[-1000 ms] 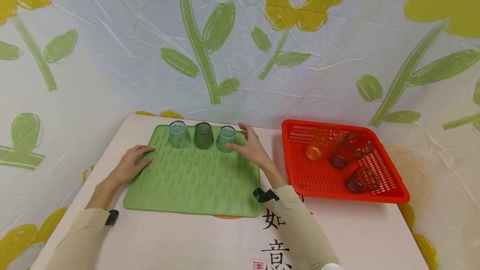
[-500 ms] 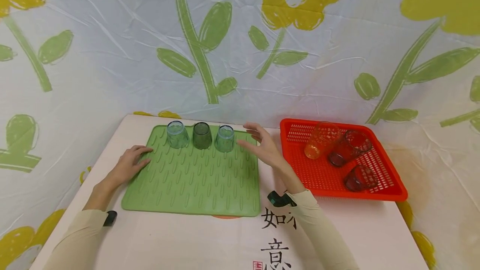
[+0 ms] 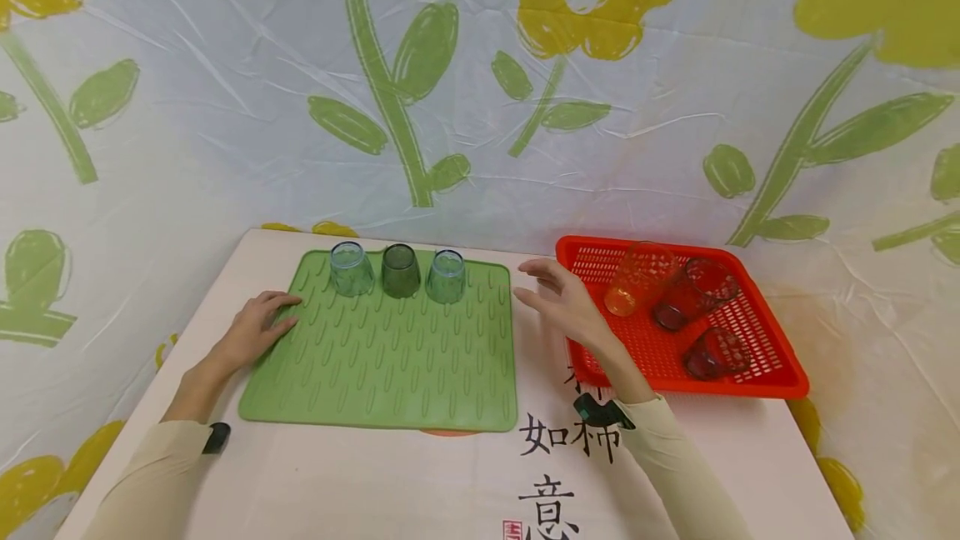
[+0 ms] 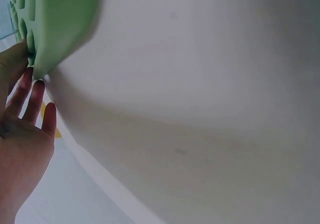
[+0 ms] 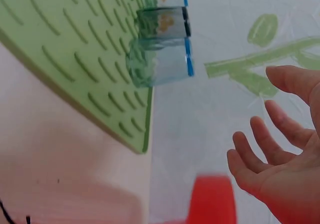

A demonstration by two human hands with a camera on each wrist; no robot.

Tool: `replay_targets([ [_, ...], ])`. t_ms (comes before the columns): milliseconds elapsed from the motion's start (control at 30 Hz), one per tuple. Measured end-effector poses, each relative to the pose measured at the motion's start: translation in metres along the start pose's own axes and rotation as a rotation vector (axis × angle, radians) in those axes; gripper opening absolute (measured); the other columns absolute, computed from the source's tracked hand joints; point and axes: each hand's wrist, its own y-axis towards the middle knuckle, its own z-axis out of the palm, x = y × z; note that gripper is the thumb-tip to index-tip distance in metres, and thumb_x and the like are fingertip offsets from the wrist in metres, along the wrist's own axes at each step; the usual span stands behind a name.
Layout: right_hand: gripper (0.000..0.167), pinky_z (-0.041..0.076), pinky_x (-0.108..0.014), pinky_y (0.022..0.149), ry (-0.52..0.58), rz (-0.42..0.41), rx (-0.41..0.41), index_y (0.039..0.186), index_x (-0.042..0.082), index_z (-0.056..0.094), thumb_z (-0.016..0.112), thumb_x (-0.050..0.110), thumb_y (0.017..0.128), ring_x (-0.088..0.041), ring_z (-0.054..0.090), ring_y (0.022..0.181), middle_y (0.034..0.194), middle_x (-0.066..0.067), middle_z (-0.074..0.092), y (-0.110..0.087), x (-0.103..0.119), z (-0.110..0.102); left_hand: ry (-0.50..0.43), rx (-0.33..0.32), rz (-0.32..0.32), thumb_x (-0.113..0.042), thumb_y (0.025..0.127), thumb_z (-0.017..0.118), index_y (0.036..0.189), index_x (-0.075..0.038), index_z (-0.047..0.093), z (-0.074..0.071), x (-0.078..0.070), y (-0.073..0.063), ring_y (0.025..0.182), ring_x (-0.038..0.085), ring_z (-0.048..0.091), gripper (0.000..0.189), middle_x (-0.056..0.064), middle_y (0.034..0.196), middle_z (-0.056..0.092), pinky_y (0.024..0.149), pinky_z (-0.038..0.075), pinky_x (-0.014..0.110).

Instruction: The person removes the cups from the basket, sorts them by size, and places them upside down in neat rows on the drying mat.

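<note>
Three glasses stand in a row along the back of a green ribbed mat (image 3: 390, 365): a pale blue glass (image 3: 352, 270) at the left, a dark grey glass (image 3: 401, 272) in the middle and another pale blue glass (image 3: 447, 277) at the right. My left hand (image 3: 255, 330) rests at the mat's left edge, its fingers touching the rim, as the left wrist view also shows. Holding nothing, my right hand (image 3: 562, 302) hovers between the mat and the red basket (image 3: 678, 382), fingers apart and loosely bent. In the right wrist view that hand (image 5: 285, 144) is well apart from the glasses.
Inside the basket lie an orange-tinted glass (image 3: 637, 277), a dark tall glass (image 3: 693, 294) and a shorter dark glass (image 3: 716, 354). A flower-printed cloth (image 3: 637, 157) hangs behind the table (image 3: 337, 482).
My right hand has drawn back from the right pale blue glass and moved right, towards the basket. The left hand stays at the mat's edge; the view has shifted slightly.
</note>
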Motion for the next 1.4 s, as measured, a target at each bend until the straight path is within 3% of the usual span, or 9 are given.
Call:
replay_targets([
  [300, 0.048, 0.039, -0.054, 0.115, -0.097, 0.013, -0.051, 0.137, 0.01, 0.059, 0.075, 0.029, 0.096, -0.034, 0.052, 0.135, 0.139, -0.011, 0.06, -0.018, -0.009, -0.026, 0.005, -0.005, 0.011, 0.004, 0.093, 0.071, 0.125, 0.011, 0.062, -0.002, 0.0, -0.001, 0.114, 0.057, 0.049, 0.034, 0.036, 0.124, 0.055, 0.093, 0.037, 0.072],
  [533, 0.042, 0.038, -0.058, 0.113, -0.138, -0.035, -0.119, 0.133, 0.011, 0.062, 0.076, 0.024, 0.096, -0.034, 0.055, 0.128, 0.131, -0.014, 0.064, -0.032, -0.021, -0.049, -0.01, 0.001, 0.002, 0.003, 0.095, 0.07, 0.126, 0.01, 0.061, -0.005, -0.001, 0.0, 0.114, 0.058, 0.047, 0.034, 0.036, 0.125, 0.054, 0.092, 0.035, 0.073],
  [767, 0.043, 0.042, -0.06, 0.109, -0.217, -0.02, -0.179, 0.134, 0.011, 0.062, 0.075, 0.028, 0.097, -0.03, 0.055, 0.128, 0.131, -0.008, 0.064, -0.048, -0.032, -0.071, -0.029, 0.006, -0.016, 0.002, 0.095, 0.069, 0.127, 0.01, 0.061, -0.004, 0.0, -0.001, 0.116, 0.058, 0.045, 0.034, 0.036, 0.127, 0.053, 0.092, 0.034, 0.073],
  [833, 0.042, 0.044, -0.056, 0.108, -0.247, -0.009, -0.195, 0.134, 0.012, 0.062, 0.074, 0.029, 0.098, -0.027, 0.055, 0.126, 0.131, -0.007, 0.064, -0.052, -0.035, -0.077, -0.032, 0.005, -0.018, 0.002, 0.095, 0.069, 0.127, 0.01, 0.061, -0.004, 0.0, -0.002, 0.116, 0.058, 0.045, 0.034, 0.036, 0.128, 0.052, 0.091, 0.034, 0.073],
  [1067, 0.04, 0.044, -0.013, 0.095, -0.294, 0.012, -0.258, 0.134, 0.012, 0.063, 0.074, 0.026, 0.098, -0.008, 0.056, 0.117, 0.129, -0.006, 0.066, -0.068, -0.045, -0.094, -0.043, 0.0, -0.011, 0.003, 0.095, 0.069, 0.127, 0.01, 0.061, -0.004, 0.001, -0.001, 0.115, 0.057, 0.045, 0.034, 0.035, 0.127, 0.053, 0.091, 0.034, 0.072],
  [1233, 0.037, 0.047, -0.008, 0.086, -0.314, 0.022, -0.317, 0.131, 0.01, 0.065, 0.075, 0.022, 0.097, -0.004, 0.057, 0.103, 0.122, -0.008, 0.066, -0.081, -0.054, -0.105, -0.043, 0.007, -0.021, 0.002, 0.095, 0.069, 0.128, 0.009, 0.061, -0.002, 0.001, -0.001, 0.116, 0.057, 0.045, 0.034, 0.035, 0.127, 0.053, 0.093, 0.033, 0.073],
  [1400, 0.037, 0.045, -0.006, 0.083, -0.374, 0.023, -0.377, 0.128, 0.005, 0.065, 0.075, 0.021, 0.096, 0.003, 0.055, 0.103, 0.121, -0.015, 0.066, -0.098, -0.065, -0.119, -0.048, 0.008, -0.012, 0.003, 0.095, 0.07, 0.127, 0.01, 0.061, -0.001, 0.0, -0.001, 0.115, 0.056, 0.046, 0.034, 0.035, 0.126, 0.053, 0.093, 0.035, 0.071],
])
